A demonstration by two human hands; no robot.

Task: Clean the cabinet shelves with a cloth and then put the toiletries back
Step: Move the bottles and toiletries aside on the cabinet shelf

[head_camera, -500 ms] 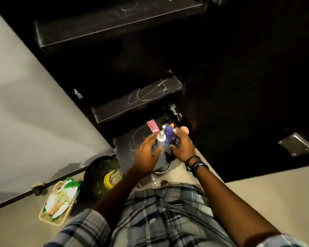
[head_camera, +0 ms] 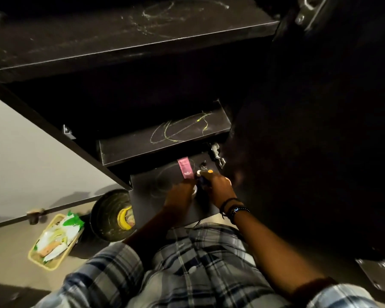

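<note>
Toiletry bottles (head_camera: 198,173), small, white- and orange-capped, now sit lower, on the dark bottom cabinet shelf (head_camera: 147,192); our left hand (head_camera: 179,196) and right hand (head_camera: 219,187) fingers stay curled round them. We judge restocking begun.

Down at lower left, a yellow basket (head_camera: 50,267) on the pale floor (head_camera: 7,247), crammed with crumpled packets, a green-and-white one (head_camera: 71,222) sticking up at its far corner. Just beside it on the right, a dark round bin (head_camera: 103,213), open-topped, a yellow banana peel (head_camera: 123,219) curled against its right inner wall over some pale scraps. Behind both, a plain light wall (head_camera: 31,156), a dark strip running along its foot. On that strip, a small round doorstop (head_camera: 34,215), near the basket's far end. Across the bottom of the view, blue-and-white checked cloth (head_camera: 198,263), rumpled, worn by the person.
</note>
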